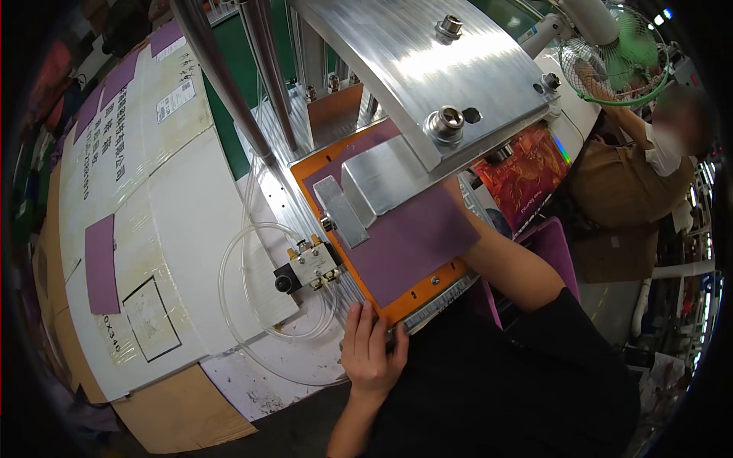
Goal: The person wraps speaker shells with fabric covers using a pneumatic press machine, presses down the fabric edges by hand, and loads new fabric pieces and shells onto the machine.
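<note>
A purple sheet (416,248) lies over the orange plate (397,308) of a metal press, partly under the press's thick aluminium head (450,76). My left hand (372,351) rests at the near corner of the press bed, fingertips by the orange plate's edge and thumb a little apart. It holds nothing that I can see. My right forearm reaches past the sheet's right edge. Of my right hand (463,202) only a part shows beside that edge; the sheet and press head hide its fingers, so any hold is unclear.
Left of the press, clear tubes run from a valve block (311,266). A white carton (175,229) carries several purple pieces (101,263). To the right are a red printed box (523,175), a purple bin (553,248), a green fan (622,53) and a seated person (622,183).
</note>
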`<state>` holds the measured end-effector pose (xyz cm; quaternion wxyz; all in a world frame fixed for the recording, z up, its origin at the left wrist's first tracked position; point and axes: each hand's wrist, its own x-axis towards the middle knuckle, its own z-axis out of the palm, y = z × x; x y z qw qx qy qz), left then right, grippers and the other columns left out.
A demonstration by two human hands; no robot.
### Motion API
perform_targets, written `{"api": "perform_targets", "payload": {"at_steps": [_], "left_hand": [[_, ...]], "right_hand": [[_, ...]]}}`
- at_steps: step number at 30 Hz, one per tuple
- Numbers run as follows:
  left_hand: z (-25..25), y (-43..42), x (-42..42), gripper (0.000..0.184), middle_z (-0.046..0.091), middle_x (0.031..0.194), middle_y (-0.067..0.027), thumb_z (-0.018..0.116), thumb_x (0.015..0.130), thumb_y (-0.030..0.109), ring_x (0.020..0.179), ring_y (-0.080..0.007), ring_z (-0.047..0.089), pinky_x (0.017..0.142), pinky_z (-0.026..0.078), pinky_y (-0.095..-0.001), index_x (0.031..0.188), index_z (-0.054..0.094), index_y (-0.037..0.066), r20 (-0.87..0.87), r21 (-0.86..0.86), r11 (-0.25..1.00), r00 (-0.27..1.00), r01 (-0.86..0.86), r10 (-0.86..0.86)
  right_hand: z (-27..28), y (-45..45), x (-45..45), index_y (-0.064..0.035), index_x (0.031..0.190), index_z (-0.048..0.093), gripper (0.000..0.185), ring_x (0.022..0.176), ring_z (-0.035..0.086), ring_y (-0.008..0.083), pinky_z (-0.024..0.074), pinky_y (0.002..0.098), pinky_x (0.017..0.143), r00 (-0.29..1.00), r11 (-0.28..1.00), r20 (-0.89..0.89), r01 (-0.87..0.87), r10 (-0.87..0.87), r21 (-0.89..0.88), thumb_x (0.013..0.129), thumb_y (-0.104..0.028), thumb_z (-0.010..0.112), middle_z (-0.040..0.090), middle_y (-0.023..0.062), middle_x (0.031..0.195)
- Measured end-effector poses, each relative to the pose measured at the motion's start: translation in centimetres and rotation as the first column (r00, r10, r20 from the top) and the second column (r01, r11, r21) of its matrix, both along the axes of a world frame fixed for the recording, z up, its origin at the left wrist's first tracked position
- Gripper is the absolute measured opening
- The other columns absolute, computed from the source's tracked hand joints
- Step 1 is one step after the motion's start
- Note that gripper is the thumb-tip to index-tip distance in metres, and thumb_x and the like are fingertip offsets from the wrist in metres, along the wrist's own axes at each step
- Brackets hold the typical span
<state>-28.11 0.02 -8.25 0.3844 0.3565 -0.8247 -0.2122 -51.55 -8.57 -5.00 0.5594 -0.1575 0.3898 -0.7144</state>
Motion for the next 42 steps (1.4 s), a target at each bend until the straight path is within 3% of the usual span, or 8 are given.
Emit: {"api": "perform_targets", "payload": {"at_steps": [13,16,19,25,29,37,40,42], "left_hand": [[0.3,-0.1,-0.3,0.027,0.063,0.108,-0.0222,0.076,0.070,0.009,0.108,-0.0392,0.060,0.089,0.051,-0.0422,0.089,0.061,-0.003,-0.030,-0.025,0.999,0.999,-0.042,0.041],[0.3,-0.1,-0.4,0.027,0.063,0.108,-0.0219,0.076,0.070,0.009,0.108,-0.0392,0.060,0.089,0.051,-0.0426,0.090,0.062,-0.003,-0.032,-0.033,0.998,0.998,-0.053,0.052],[0.2,0.0,-0.4,0.028,0.062,0.110,-0.0221,0.075,0.071,0.008,0.110,-0.0396,0.059,0.091,0.050,-0.0434,0.092,0.060,-0.003,-0.030,-0.026,0.999,0.998,-0.048,0.047],[0.1,0.2,-0.4,0.032,0.060,0.115,-0.0228,0.073,0.072,0.005,0.114,-0.0409,0.056,0.095,0.046,-0.0454,0.098,0.057,-0.003,-0.032,-0.013,1.000,0.999,-0.025,0.025],[0.0,0.3,-0.5,0.033,0.060,0.115,-0.0229,0.073,0.072,0.005,0.114,-0.0414,0.055,0.096,0.046,-0.0459,0.100,0.057,-0.004,-0.032,-0.016,0.999,0.999,-0.028,0.027],[0.2,0.7,-0.6,0.034,0.059,0.116,-0.0218,0.073,0.072,0.004,0.114,-0.0413,0.055,0.097,0.044,-0.0469,0.101,0.057,-0.002,-0.018,-0.011,0.999,0.999,-0.052,0.051],[0.2,0.8,-0.7,0.034,0.059,0.117,-0.0219,0.072,0.073,0.004,0.114,-0.0418,0.054,0.097,0.043,-0.0473,0.101,0.056,-0.002,-0.003,-0.019,0.998,0.998,-0.059,0.058],[0.0,0.8,-0.8,0.033,0.058,0.118,-0.0226,0.071,0.073,0.003,0.115,-0.0424,0.054,0.098,0.042,-0.0473,0.101,0.056,-0.003,-0.010,-0.019,0.998,0.998,-0.054,0.054]], "right_hand": [[-0.1,0.5,0.3,-0.0021,0.127,0.047,0.043,0.104,0.061,0.0205,0.0544,0.0326,0.087,0.970,0.999,-0.239,0.044,-0.036,0.029,0.103,-0.035,0.033,0.057,0.0118,0.118],[-1.7,0.3,-0.8,-0.0034,0.126,0.049,0.043,0.102,0.062,0.0189,0.0546,0.0314,0.085,0.983,0.979,0.150,-0.078,0.107,-0.189,0.102,-0.037,0.035,0.059,0.0109,0.115],[-2.1,0.3,-1.1,-0.0038,0.125,0.050,0.044,0.101,0.062,0.0178,0.0545,0.0306,0.084,0.963,0.956,0.175,-0.159,0.206,-0.246,0.102,-0.038,0.035,0.060,0.0097,0.114],[-0.8,0.4,0.1,-0.0038,0.123,0.051,0.048,0.098,0.063,0.0166,0.0536,0.0262,0.081,0.968,0.998,-0.246,0.051,-0.057,-0.033,0.102,-0.043,0.031,0.060,0.0087,0.111],[-1.5,0.6,-1.1,-0.0037,0.130,0.046,0.051,0.110,0.057,0.0181,0.0464,0.0285,0.093,0.720,0.996,-0.690,0.086,-0.075,-0.019,0.103,-0.044,0.029,0.055,0.0108,0.123],[1.6,3.9,-1.6,-0.0008,0.132,0.043,0.045,0.128,0.040,0.0160,0.0283,0.0346,0.110,0.941,0.982,-0.281,0.184,-0.190,-0.049,0.102,-0.033,0.036,0.047,0.0102,0.135],[2.6,8.5,-2.3,-0.0010,0.128,0.047,0.042,0.126,0.040,0.0151,0.0277,0.0330,0.109,0.738,0.983,-0.664,0.183,-0.121,0.025,0.100,-0.032,0.038,0.049,0.0091,0.132],[2.5,11.1,-2.4,-0.0001,0.111,0.060,0.030,0.091,0.057,0.0145,0.0443,0.0281,0.082,0.541,0.956,-0.831,0.290,-0.128,0.042,0.094,-0.023,0.052,0.061,0.0102,0.097]]}}
